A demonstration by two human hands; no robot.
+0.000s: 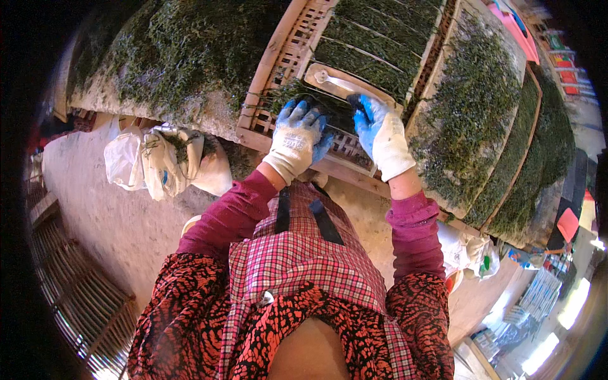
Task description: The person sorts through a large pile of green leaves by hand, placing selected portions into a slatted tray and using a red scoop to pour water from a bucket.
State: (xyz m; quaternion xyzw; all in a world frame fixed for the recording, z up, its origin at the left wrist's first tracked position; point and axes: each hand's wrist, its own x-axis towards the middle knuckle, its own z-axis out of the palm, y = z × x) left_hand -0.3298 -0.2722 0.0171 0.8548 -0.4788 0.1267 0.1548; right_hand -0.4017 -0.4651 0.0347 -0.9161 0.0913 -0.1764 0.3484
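Note:
Both my hands wear white work gloves with blue coated fingers. My left hand (298, 135) rests its fingertips on dark green strands, perhaps tea leaves or seaweed, in the lowest section of a slatted frame (363, 50). My right hand (380, 130) has bent fingers beside the same section, with a small dark thing at its fingertips; what it is I cannot tell. Just above the hands a wooden board (361, 88) lies across the frame, bearing a light-coloured spoon (339, 81). The frame's upper sections are filled with green strands, and it sits on a woven lattice tray (285, 52).
Heaps of green strands lie left (175, 52) and right (470, 104) of the tray. White plastic bags (156, 156) hang at the table's near edge, and others (468, 251) at the right. A stack of slatted racks (85, 294) stands at lower left.

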